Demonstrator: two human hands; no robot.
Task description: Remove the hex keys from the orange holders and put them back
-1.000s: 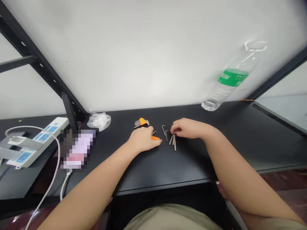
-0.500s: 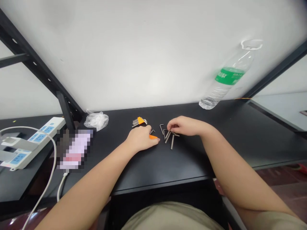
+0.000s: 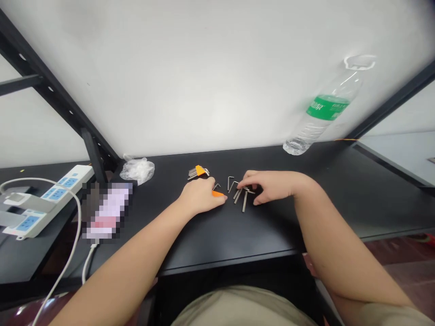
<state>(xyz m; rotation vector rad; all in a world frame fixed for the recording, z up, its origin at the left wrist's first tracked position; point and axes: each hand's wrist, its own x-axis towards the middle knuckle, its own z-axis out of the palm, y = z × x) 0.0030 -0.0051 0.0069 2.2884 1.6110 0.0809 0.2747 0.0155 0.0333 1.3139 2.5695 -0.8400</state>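
My left hand (image 3: pixel 200 198) rests on the black table (image 3: pixel 217 231), its fingers closed over an orange key holder (image 3: pixel 217 194) whose tip pokes out beside a small hex key. My right hand (image 3: pixel 272 185) lies just right of it, fingertips pinched on one of several loose hex keys (image 3: pixel 242 195) scattered on the tabletop. A second orange holder filled with hex keys (image 3: pixel 198 172) lies a little farther back, apart from both hands.
A clear water bottle with a green label (image 3: pixel 322 111) stands at the back right against the white wall. A crumpled plastic bag (image 3: pixel 137 170) lies back left. A white power strip (image 3: pixel 44 201) with cable and a blurred phone (image 3: pixel 107 210) sit at left.
My right hand has shifted among the loose hex keys, spreading them and sliding slightly right and nearer. The left hand has stayed on the orange holder.
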